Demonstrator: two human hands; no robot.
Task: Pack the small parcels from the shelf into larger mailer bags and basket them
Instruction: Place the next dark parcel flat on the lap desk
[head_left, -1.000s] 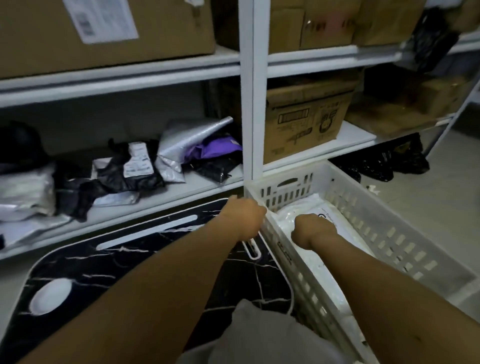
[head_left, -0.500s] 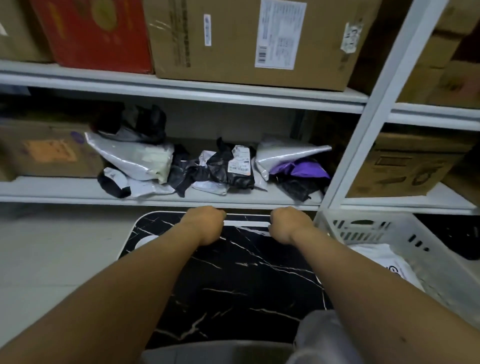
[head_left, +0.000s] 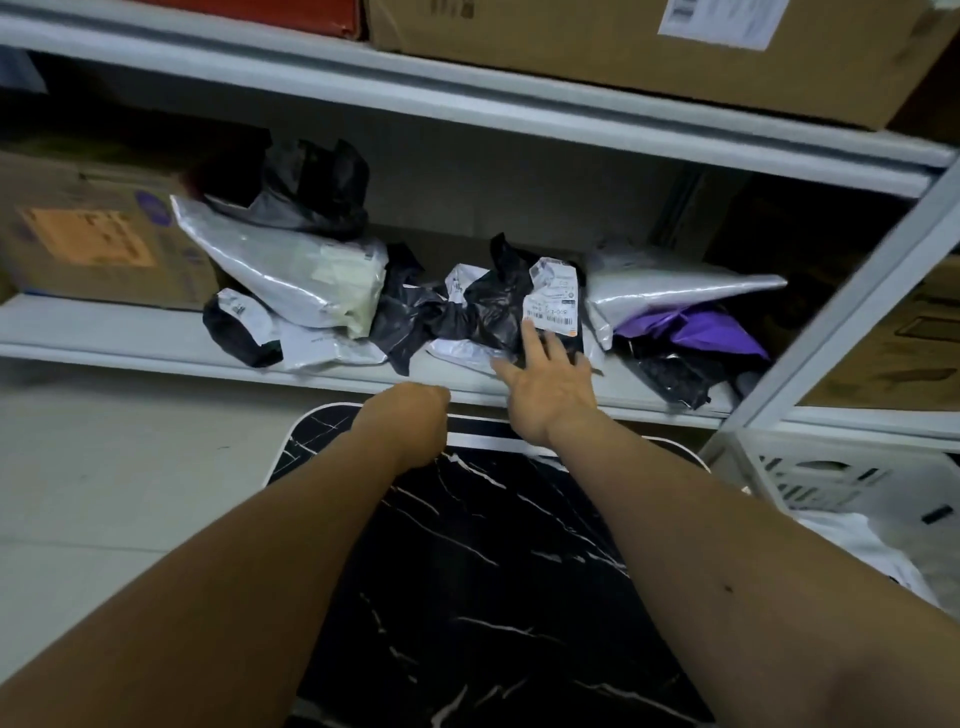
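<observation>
Black crumpled parcel with a white barcode label (head_left: 498, 306) lying on the lower shelf board (head_left: 130, 338), roughly at the picture's centre, in the middle of a heap of small parcels. Right hand (head_left: 545, 379) reaching over the shelf edge at 6 o'clock of that parcel, fingers spread and straight, index fingertip (head_left: 528, 327) touching the label's lower edge; nothing gripped. Left hand (head_left: 410, 421) at 8 o'clock of the parcel, just below the shelf edge, curled into a loose fist seen from the back; empty as far as can be seen, fingers hidden.

At 9 o'clock of the black parcel, a large silver-white parcel (head_left: 291, 275) lying tilted, with a dark bag (head_left: 306, 187) on top and a small black-and-white parcel (head_left: 239, 327) at its lower end. At 3 o'clock, a long silver parcel (head_left: 675, 286) resting over a purple one (head_left: 711, 327).

Farther out: cardboard box with an orange label (head_left: 88, 234) at the shelf's 9 o'clock end, large cardboard box (head_left: 649, 47) on the upper shelf at 12 o'clock. Black marble-patterned table (head_left: 493, 571) under both forearms at 6 o'clock. White slotted basket (head_left: 831, 467) at 4 o'clock, holding a white mailer bag (head_left: 852, 540).
</observation>
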